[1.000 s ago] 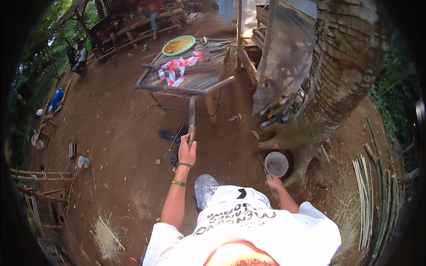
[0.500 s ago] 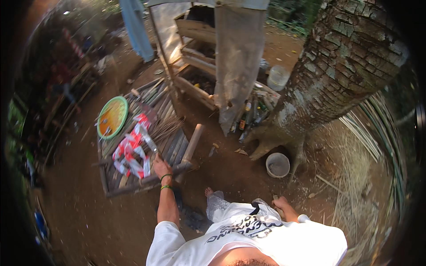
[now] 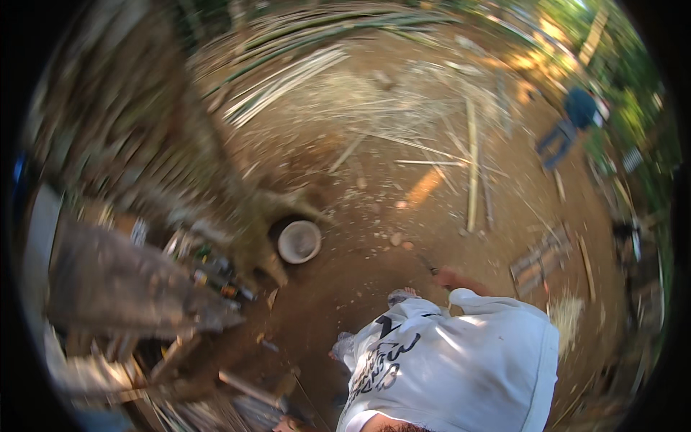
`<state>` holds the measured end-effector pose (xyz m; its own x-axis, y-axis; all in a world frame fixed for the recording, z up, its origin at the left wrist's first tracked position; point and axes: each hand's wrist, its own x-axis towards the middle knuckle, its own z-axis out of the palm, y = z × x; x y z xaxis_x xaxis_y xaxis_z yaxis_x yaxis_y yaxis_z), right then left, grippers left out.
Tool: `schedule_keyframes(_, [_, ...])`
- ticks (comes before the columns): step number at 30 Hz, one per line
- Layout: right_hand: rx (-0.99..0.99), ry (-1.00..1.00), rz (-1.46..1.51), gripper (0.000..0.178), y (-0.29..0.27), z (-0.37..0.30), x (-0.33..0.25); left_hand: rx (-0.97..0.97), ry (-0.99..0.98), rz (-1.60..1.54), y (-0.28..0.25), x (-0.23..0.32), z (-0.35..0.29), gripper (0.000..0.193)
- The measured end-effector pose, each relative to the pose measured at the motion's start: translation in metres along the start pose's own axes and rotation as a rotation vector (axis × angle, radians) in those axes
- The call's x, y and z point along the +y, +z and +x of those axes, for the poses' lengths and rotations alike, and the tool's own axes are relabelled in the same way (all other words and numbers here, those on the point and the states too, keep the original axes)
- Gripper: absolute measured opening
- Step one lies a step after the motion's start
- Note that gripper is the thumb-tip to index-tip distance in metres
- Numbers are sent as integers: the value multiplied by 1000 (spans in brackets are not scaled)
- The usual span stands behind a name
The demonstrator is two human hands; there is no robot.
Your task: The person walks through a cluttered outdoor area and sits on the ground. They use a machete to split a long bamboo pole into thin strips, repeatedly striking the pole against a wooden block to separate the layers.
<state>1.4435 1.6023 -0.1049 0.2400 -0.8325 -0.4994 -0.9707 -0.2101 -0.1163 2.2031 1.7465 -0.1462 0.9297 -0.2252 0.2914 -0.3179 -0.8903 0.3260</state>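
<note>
My right hand (image 3: 448,279) is out beside my white shirt on the right, its fingers closed. A thin, dark, blade-like tool (image 3: 430,266) sticks out from it over the dirt; blur hides its exact kind. Only a small part of my left hand (image 3: 286,425) shows at the lower edge, beside the end of a slatted wooden platform (image 3: 248,389). Its fingers are smeared and cut off, and whatever it may hold is out of sight.
At left, a thick tree trunk (image 3: 137,122) rises above its roots, with a pale bucket (image 3: 299,242) beside them. Split bamboo strips (image 3: 288,83) and poles (image 3: 472,165) lie on the dirt ahead. A person (image 3: 572,122) is at far right. Bottles (image 3: 209,279) lie near a grey sheet (image 3: 129,277).
My view has swung right, so the tree and bucket now appear to the left. The platform, its red-and-white strips and my left hand have slid toward the lower edge or out of view.
</note>
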Motion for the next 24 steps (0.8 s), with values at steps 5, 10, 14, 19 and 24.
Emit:
schedule_keyframes(5, [-180, 890, 881, 19, 43, -48, 7, -287, 259, -2, 12, 104, -102, 48])
schedule_keyframes(10, [-495, 910, 971, 23, 131, -114, 91, -832, 658, -227, 51, 212, -247, 60])
schedule_keyframes(14, [-252, 1037, 1434, 9, 160, -158, 117, -1214, 634, -188, 45, 306, -328, 59])
schedule_keyframes(19, [-48, 1402, 1643, 11, 182, -167, 137, -1365, 784, -57, 61, 375, -375, 47])
schedule_keyframes(24, [-97, 1502, 1708, 13, 227, -149, 173, -1460, 960, 57, 64, 416, -394, 33])
